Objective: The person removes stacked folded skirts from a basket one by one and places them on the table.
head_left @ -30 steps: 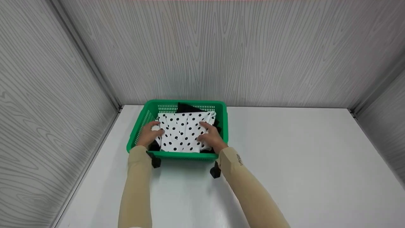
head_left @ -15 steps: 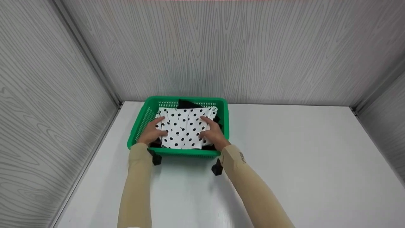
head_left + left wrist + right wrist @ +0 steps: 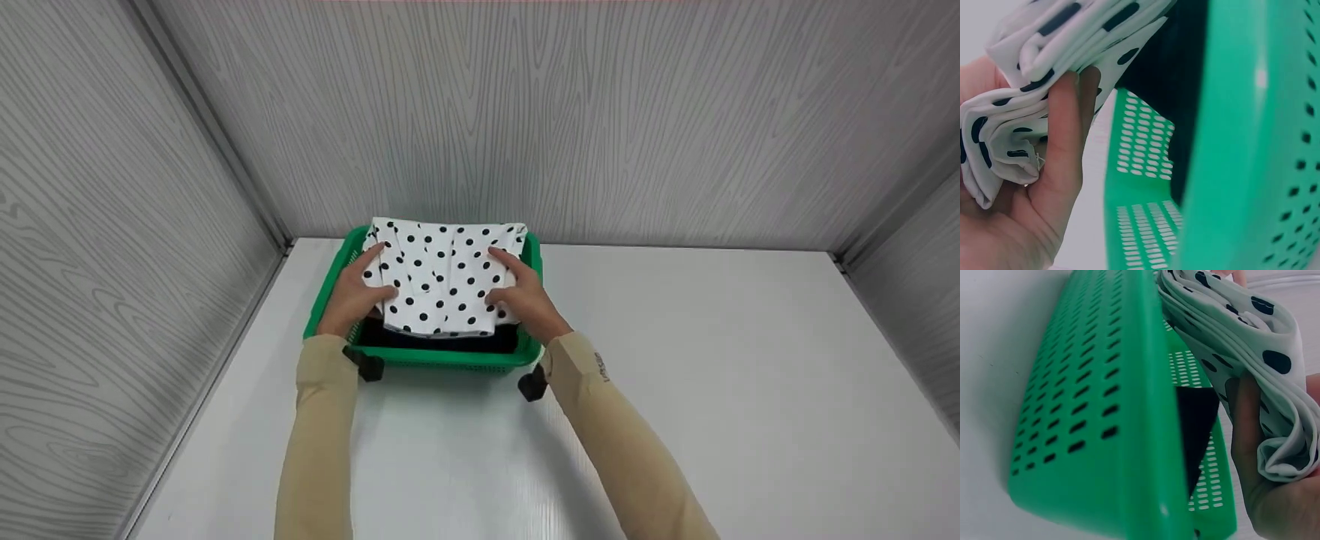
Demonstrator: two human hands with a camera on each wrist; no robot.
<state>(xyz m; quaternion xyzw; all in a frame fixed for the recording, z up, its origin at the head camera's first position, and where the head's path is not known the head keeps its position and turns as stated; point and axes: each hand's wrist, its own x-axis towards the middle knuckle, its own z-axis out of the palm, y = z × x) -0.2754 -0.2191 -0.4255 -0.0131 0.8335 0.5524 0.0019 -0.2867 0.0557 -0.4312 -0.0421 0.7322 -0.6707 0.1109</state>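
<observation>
Both hands hold a folded white cloth with black dots [image 3: 442, 279], one at each side, over the green basket [image 3: 420, 358]. In the head view my left hand [image 3: 349, 296] grips its left edge and my right hand [image 3: 532, 301] its right edge. The left wrist view has the left hand [image 3: 1053, 169] with fingers under the layered cloth [image 3: 1089, 31], raised above the basket rim [image 3: 1235, 135]. From the right wrist, fingers of the right hand [image 3: 1247, 433] reach under the rolled end of the folds [image 3: 1275, 360]. Black fabric [image 3: 457, 343] lies in the basket beneath.
The basket stands on a white table [image 3: 712, 375] near the grey wood-grain back wall [image 3: 480, 120]. A side wall [image 3: 97, 262] rises close on the left. Perforated basket sides [image 3: 1078, 399] show in the right wrist view.
The folded dotted cloth has risen out of the basket and moved slightly away, both hands going with it. More black fabric now shows at the basket's front.
</observation>
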